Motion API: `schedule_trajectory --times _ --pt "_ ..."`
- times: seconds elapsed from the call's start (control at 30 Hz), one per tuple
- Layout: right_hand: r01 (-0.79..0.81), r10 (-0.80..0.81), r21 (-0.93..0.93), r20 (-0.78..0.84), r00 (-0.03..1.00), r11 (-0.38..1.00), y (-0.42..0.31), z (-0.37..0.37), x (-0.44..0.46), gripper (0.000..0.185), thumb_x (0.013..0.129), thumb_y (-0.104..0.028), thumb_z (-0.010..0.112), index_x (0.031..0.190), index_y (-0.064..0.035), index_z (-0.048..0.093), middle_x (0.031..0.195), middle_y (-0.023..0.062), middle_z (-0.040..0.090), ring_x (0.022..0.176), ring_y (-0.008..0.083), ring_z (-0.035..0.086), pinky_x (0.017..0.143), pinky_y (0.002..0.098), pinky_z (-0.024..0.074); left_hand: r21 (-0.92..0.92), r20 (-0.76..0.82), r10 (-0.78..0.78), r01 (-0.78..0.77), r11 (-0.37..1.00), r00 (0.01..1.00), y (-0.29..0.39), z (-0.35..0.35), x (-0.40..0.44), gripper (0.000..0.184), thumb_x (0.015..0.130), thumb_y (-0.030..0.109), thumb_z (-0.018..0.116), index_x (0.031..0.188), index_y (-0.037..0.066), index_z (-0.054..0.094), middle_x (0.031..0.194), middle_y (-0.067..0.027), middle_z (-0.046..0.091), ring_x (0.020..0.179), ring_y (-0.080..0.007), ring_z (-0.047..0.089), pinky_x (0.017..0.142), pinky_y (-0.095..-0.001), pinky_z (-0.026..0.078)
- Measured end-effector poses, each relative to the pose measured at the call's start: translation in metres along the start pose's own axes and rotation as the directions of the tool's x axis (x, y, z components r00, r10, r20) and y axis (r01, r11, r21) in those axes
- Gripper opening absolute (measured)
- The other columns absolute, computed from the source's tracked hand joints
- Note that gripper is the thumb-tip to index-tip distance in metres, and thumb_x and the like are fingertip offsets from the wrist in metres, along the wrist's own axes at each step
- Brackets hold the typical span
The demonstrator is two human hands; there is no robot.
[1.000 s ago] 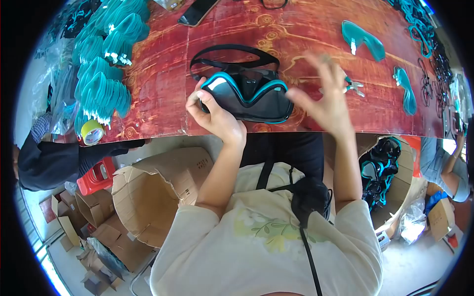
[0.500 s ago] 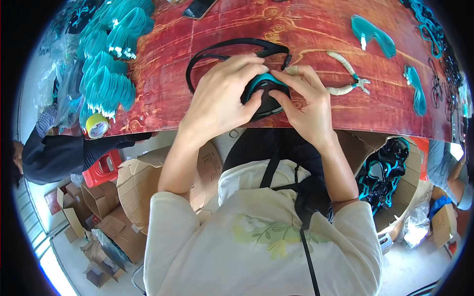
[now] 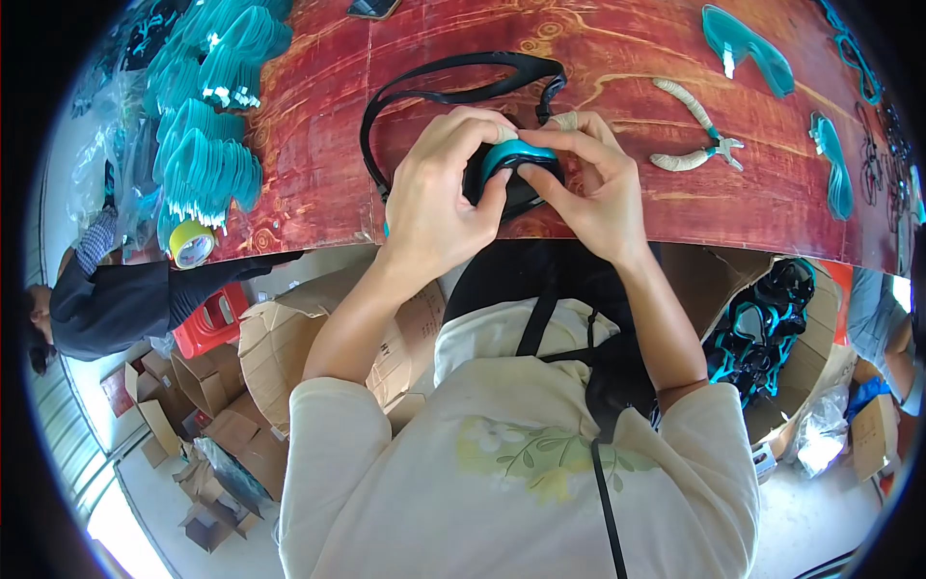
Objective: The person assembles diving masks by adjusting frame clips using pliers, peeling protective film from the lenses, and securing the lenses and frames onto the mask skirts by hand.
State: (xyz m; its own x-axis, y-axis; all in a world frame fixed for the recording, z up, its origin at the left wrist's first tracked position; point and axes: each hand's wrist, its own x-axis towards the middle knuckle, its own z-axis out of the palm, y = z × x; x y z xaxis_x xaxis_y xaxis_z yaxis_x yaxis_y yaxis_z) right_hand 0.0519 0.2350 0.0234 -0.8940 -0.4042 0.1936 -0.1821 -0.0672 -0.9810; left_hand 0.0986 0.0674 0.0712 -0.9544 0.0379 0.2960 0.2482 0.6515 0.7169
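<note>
A diving mask with a black body and a shiny teal rim is held over the table's near edge. My left hand grips its left side, thumb on the near face and fingers curled over the top. My right hand pinches the right side, thumb pressed on the rim beside the other thumb. A black strap loops from the mask across the table behind my hands. Much of the mask is hidden by my fingers. Pliers with wrapped handles lie to the right of my right hand.
Stacks of teal pieces and a yellow tape roll sit at the left. Teal pieces lie at the right. A phone is at the far edge. Below are cardboard boxes, one with masks. A person is at left.
The mask has tilted in my hands, so more of its teal rim shows. My thumbs have moved closer together on it. The view has shifted slightly.
</note>
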Motion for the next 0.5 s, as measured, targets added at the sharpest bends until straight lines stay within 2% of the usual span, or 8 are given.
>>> schedule_trajectory --times 0.03,0.2,0.4,0.5 --pt "-0.004 0.002 0.085 0.029 1.0 0.996 -0.002 -0.002 0.0 0.031 0.075 -0.005 0.08 0.106 -0.0049 0.071 0.1 0.0052 0.057 0.096 0.0142 0.058 0.082 0.0261 0.0492 0.002 -0.003 0.006 -0.006 1.0 1.0 0.0 0.0 0.001 0.03 0.069 -0.011 0.064 0.097 0.0 0.061 0.103 -0.0132 0.063 0.098 -0.0265 0.063 0.088 -0.0333 0.047" --pt "-0.035 0.038 0.152 -0.013 0.999 0.988 0.005 0.0 0.0 0.023 0.08 -0.003 0.075 0.103 -0.0036 0.073 0.107 0.006 0.057 0.1 0.0146 0.057 0.085 0.0267 0.0482 0.02 0.005 0.003 -0.003 1.0 1.0 0.001 0.001 -0.001 0.03 0.069 -0.011 0.064 0.097 0.0 0.06 0.102 -0.0131 0.063 0.097 -0.0264 0.063 0.088 -0.0332 0.047" --pt "-0.122 0.132 0.143 -0.064 0.989 0.982 0.007 0.001 -0.002 0.02 0.08 0.0 0.073 0.099 -0.0033 0.074 0.104 0.0074 0.061 0.093 0.0168 0.062 0.078 0.0277 0.0507 0.014 0.045 -0.027 0.026 1.0 0.999 -0.002 0.004 0.003 0.03 0.07 -0.011 0.066 0.098 0.0 0.061 0.103 -0.0128 0.064 0.098 -0.0259 0.063 0.089 -0.0329 0.047" --pt "0.112 -0.145 -0.221 -0.141 0.979 0.969 0.003 0.005 -0.005 0.022 0.078 0.004 0.072 0.098 -0.0039 0.073 0.098 0.0091 0.064 0.084 0.0197 0.064 0.072 0.0285 0.0515 0.016 0.069 -0.03 0.029 0.999 0.997 -0.001 0.002 0.002 0.026 0.074 -0.007 0.067 0.099 -0.001 0.062 0.106 -0.0127 0.064 0.1 -0.0245 0.063 0.089 -0.0321 0.047"
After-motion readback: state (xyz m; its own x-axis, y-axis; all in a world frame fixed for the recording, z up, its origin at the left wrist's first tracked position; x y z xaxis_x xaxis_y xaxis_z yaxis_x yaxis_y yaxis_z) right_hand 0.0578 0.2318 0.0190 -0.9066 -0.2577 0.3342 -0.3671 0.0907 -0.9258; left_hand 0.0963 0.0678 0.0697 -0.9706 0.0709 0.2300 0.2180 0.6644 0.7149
